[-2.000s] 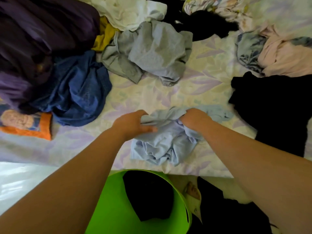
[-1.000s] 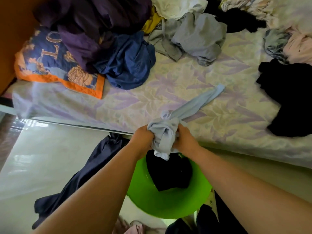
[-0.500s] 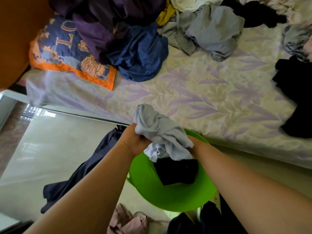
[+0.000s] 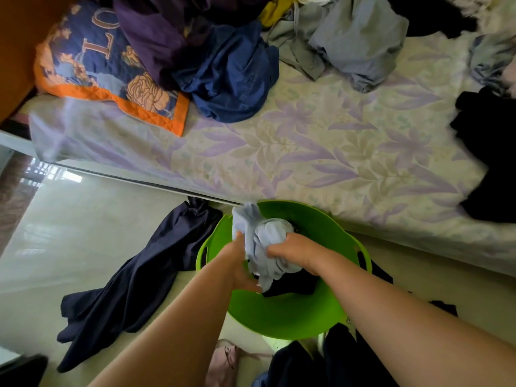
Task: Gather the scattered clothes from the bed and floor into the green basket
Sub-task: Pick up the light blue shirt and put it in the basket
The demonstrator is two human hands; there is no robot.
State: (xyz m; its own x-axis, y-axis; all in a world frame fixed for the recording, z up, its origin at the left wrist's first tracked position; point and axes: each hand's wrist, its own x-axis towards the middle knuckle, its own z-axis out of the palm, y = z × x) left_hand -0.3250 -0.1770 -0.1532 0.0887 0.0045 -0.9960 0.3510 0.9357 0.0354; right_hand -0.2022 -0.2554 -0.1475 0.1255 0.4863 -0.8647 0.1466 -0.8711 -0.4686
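Observation:
A bunched light blue garment [image 4: 264,241] is inside the mouth of the green basket [image 4: 282,317], which stands on the floor against the bed. My left hand [image 4: 237,263] grips its left side and my right hand [image 4: 296,252] presses down on its right side. A black garment [image 4: 293,284] lies in the basket beneath it. On the bed lie a navy garment [image 4: 231,76], a purple one [image 4: 159,37], a grey one [image 4: 351,40] and a black one [image 4: 491,152]. A dark navy garment [image 4: 134,283] sprawls on the floor left of the basket.
A blue pillow with an orange border [image 4: 111,79] lies at the bed's left end by a brown wall [image 4: 16,37]. A pink garment [image 4: 223,361] and dark clothes [image 4: 335,361] lie on the floor below the basket. Glossy tile floor [image 4: 69,233] stretches to the left.
Both hands pulled the light blue garment off the bed and lowered it into the green basket. The view has tilted down toward the floor.

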